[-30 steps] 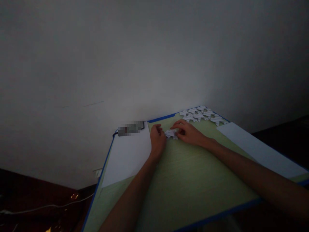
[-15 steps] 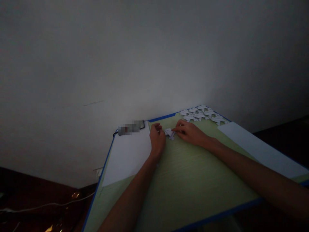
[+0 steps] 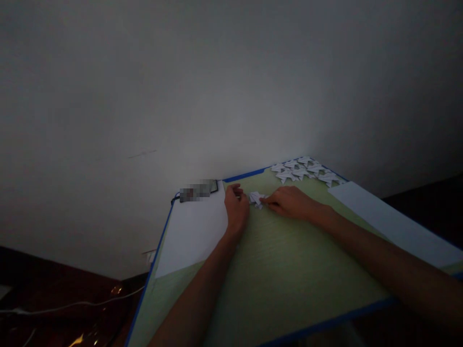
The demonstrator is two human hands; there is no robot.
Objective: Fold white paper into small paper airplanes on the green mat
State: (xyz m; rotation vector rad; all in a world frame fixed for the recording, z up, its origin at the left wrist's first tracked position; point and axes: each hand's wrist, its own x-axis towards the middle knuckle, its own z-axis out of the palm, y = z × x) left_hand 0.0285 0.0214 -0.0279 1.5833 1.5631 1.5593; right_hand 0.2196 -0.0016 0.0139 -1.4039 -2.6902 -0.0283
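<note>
A small white folded-paper figure, shaped like an origami frog [image 3: 256,198], lies on the green tabletop [image 3: 289,270] between my hands. My right hand [image 3: 289,202] reaches in from the right. Its index fingertip is on the paper frog's right side, with the thumb close below and the other fingers curled. My left hand [image 3: 236,206] rests on its edge just left of the frog, fingers loosely bent and apart. Whether its hidden side touches the paper I cannot tell.
Several similar white paper figures [image 3: 299,174] stand grouped at the far right corner. A white sheet [image 3: 191,236] lies on the left under a blurred dark-edged object [image 3: 198,192]. Another white sheet [image 3: 390,221] lies along the right edge. A wall [image 3: 217,96] rises behind the table.
My right hand has shifted slightly; its index finger now lies lower and straighter against the paper frog. The frog sits flatter. My left hand stays nearly where it was.
</note>
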